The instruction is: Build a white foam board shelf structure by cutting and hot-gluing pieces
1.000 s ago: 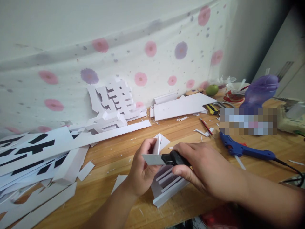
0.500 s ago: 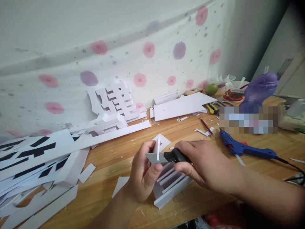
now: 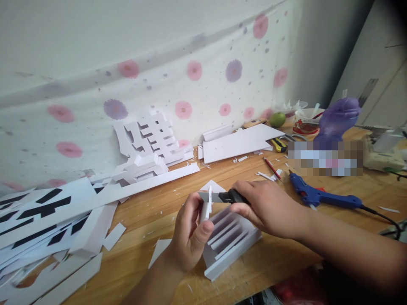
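Between the thumb and fingers of my left hand (image 3: 191, 233) is a small white foam-board piece (image 3: 206, 207), held upright above the table. My right hand (image 3: 270, 207) is closed round the black handle of a utility knife (image 3: 234, 196). The knife's blade points left and lies against the upper part of the small piece. Just below and right of the piece, a white slatted foam-board structure (image 3: 233, 237) rests on the wooden table (image 3: 280, 271).
White cut-out shapes (image 3: 152, 135) lean on the flowered wall sheet. Paper sheets with black shapes (image 3: 47, 207) lie at left. A blue glue gun (image 3: 324, 196), red pencil (image 3: 272, 168), yellow cutter (image 3: 279, 145) and purple container (image 3: 338, 120) are at right.
The knife and my right hand have moved up slightly, with the blade now nearer the top of the small piece. More of the slatted structure shows. The view has shifted slightly.
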Demonstrator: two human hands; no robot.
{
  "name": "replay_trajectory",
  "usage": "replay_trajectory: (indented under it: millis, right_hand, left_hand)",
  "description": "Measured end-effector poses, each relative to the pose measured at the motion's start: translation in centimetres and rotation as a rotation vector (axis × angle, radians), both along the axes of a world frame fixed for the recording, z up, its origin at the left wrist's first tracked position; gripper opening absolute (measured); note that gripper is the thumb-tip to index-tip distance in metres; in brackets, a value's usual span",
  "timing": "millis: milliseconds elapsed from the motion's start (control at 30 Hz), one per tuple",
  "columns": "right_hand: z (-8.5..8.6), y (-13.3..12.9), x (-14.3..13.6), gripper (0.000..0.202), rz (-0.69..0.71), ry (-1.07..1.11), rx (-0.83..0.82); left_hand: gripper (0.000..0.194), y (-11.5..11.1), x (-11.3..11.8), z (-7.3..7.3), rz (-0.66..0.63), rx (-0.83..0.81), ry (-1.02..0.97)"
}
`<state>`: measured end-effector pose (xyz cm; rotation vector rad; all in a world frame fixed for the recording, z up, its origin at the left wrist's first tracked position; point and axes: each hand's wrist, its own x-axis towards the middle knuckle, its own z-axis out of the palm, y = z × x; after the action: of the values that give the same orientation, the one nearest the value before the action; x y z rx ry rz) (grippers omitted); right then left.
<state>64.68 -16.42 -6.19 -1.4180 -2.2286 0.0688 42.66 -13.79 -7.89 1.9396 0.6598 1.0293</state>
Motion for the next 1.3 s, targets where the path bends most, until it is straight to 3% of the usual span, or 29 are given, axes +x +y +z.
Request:
replay_trajectory:
  millis: [200,333,433,567,667,800,933,1067,1300]
  right_hand:
    - [-0.3,0.9,0.2,0.058,-0.036,-0.025,-0.03]
    - [-0.3,3.0,1.9,0.041,-0.229,0.054,-0.175]
    - [0.0,3.9,3.0,0.04,-0.27,0.108,-0.191]
    - [0.5,3.2,2.4,0.043,-0.225,0.136,-0.198]
    - [0.9,2.0,1.5,0.044,-0.158,0.172,-0.212]
    - [1.5,0.5,0.6,0.044,-0.121,0.187,-0.233]
    - [2.2,-0.8,-0.4,0.049,-0.062,0.155,-0.233]
    - [2.5,-1.9,-1.2,0.054,0.016,0.112,-0.198]
    - [2.2,-2.2,-1.3,0.058,0.029,0.006,-0.105]
  left_hand:
    - [0.044,0.2,-0.1,-0.2,-0.013,-0.019,0.007]
    - [0.06,0.2,-0.3,-0.6,-0.059,-0.048,-0.113]
    - [0.064,0.4,-0.2,-0.6,-0.12,-0.216,-0.221]
    - [0.07,0.5,0.5,-0.1,-0.179,-0.505,-0.34]
    - [0.071,0.5,0.9,0.4,-0.205,-0.583,-0.385]
    - [0.07,0.6,0.9,0.4,-0.174,-0.503,-0.355]
    - [0.06,1.0,0.6,-0.5,-0.133,-0.351,-0.272]
    - [0.055,1.1,0.2,-1.1,-0.087,-0.345,-0.227]
    - [0.05,0.4,0.3,-0.1,-0.074,-0.259,-0.161]
